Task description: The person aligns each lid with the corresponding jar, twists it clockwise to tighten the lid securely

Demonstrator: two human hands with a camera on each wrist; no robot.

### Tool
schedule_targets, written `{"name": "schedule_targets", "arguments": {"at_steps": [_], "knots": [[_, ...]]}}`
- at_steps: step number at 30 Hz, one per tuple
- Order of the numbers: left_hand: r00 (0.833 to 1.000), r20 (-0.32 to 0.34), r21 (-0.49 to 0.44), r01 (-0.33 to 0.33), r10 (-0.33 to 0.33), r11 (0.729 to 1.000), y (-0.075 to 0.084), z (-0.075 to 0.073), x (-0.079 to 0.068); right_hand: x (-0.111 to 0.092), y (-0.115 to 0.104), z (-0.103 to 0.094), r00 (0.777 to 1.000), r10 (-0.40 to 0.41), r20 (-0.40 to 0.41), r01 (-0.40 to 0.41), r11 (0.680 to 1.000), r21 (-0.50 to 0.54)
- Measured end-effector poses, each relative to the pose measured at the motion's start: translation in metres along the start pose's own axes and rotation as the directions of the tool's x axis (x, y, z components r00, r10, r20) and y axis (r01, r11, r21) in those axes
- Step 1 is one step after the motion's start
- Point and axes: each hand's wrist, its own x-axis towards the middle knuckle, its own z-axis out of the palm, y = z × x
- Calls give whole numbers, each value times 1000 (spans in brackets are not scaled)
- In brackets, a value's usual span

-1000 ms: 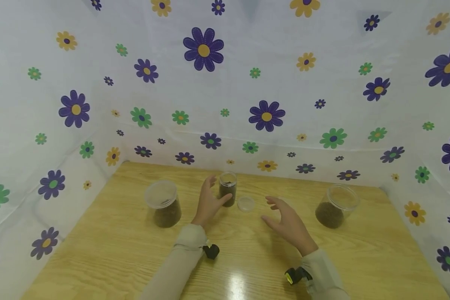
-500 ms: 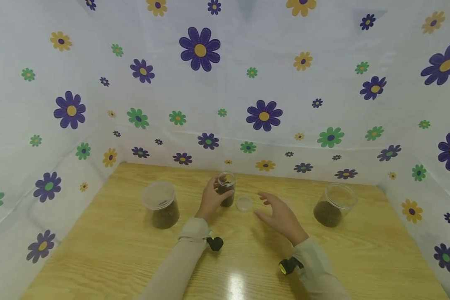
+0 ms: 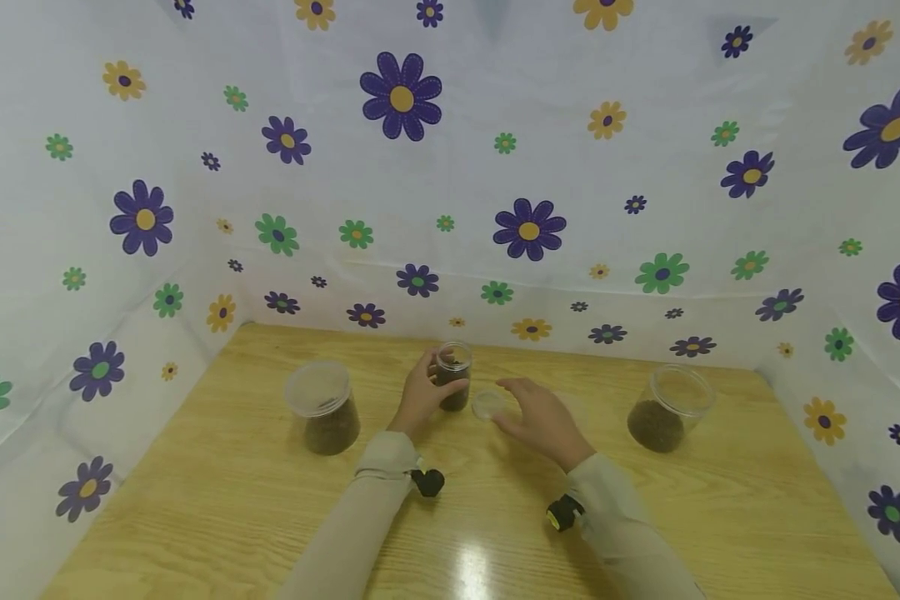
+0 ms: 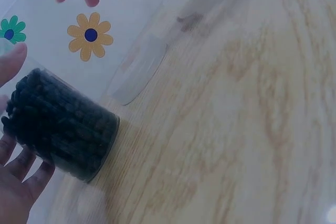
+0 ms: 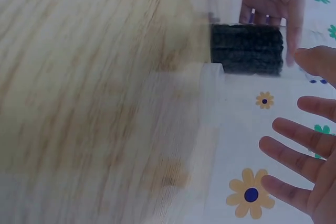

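Note:
A small clear jar (image 3: 457,398) of dark, bean-like pieces stands uncapped near the back of the table. My left hand (image 3: 418,398) holds it from the left, thumb in front and fingers round the far side. In the left wrist view, those fingers (image 4: 23,174) lie along the jar wall. Flat on the wood just right of the jar is a round clear lid (image 3: 487,406). My right hand (image 3: 543,421) hovers at the lid's right side, its fingers spread and holding nothing in the right wrist view. Whether its fingertips touch the lid cannot be told.
A wider clear jar (image 3: 332,429), partly filled with dark contents, stands to the left with a whitish top. Another wide jar (image 3: 656,425), about half full of dark pieces, stands uncovered at the right. Flower-printed white cloth (image 3: 450,167) walls the wooden table (image 3: 217,500) at back and sides.
My left hand has closed in round the small jar. My right hand has moved left, up to the lid. Both wide jars and the lid stay in place.

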Motion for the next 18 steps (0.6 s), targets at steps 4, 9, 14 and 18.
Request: {"name": "schedule_targets", "arguments": {"at_steps": [4, 9, 14, 18], "knots": [[1000, 1, 10, 3, -3, 1000, -2, 0, 2, 9, -2, 6, 997, -79, 6, 79, 993, -90], [1000, 9, 23, -5, 5, 1000, -4, 0, 3, 19, -9, 10, 991, -126, 37, 131, 978, -163], [1000, 12, 23, 6, -7, 1000, -4, -1, 3, 27, -12, 15, 988, -111, 110, 135, 961, -243], [1000, 15, 29, 17, -17, 999, -3, -1, 2, 34, -12, 19, 979, -104, 175, 159, 929, -335]]}}
